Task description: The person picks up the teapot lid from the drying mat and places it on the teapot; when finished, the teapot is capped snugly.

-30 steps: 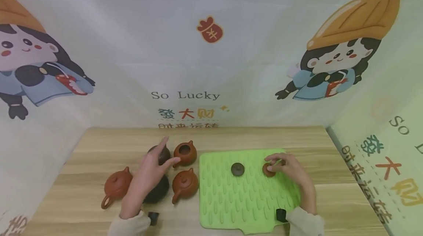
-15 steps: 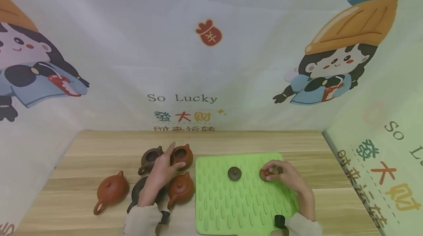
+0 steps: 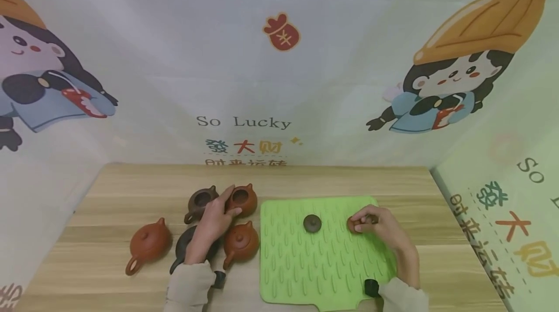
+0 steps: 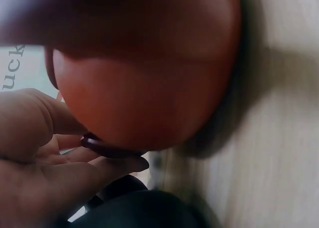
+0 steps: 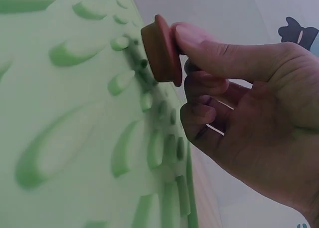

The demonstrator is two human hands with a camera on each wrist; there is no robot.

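Observation:
My left hand (image 3: 216, 217) grips a lidless reddish-brown clay teapot (image 3: 249, 203) at the back of the table. In the left wrist view its rounded belly (image 4: 149, 103) fills the middle, with thumb and fingers around the small handle (image 4: 107, 147). With thumb and fingertips, my right hand (image 3: 386, 227) pinches a small reddish-brown teapot lid (image 3: 352, 225) by its knob. The right wrist view shows this lid (image 5: 162, 53) tilted, close over the bumpy green mat (image 5: 75, 113). A dark lid (image 3: 312, 223) lies on the mat to its left.
Left of the mat (image 3: 305, 278) stand a lidless dark teapot (image 3: 201, 199), a dark teapot (image 3: 183, 244) partly under my left forearm, and two lidded reddish-brown teapots (image 3: 150, 244), (image 3: 242, 241). A printed cloth wall (image 3: 279, 84) rises behind the wooden table.
My left hand has moved right, off the dark lidless teapot, and taken hold of the reddish-brown one. My right hand now pinches the lid that it was touching on the mat.

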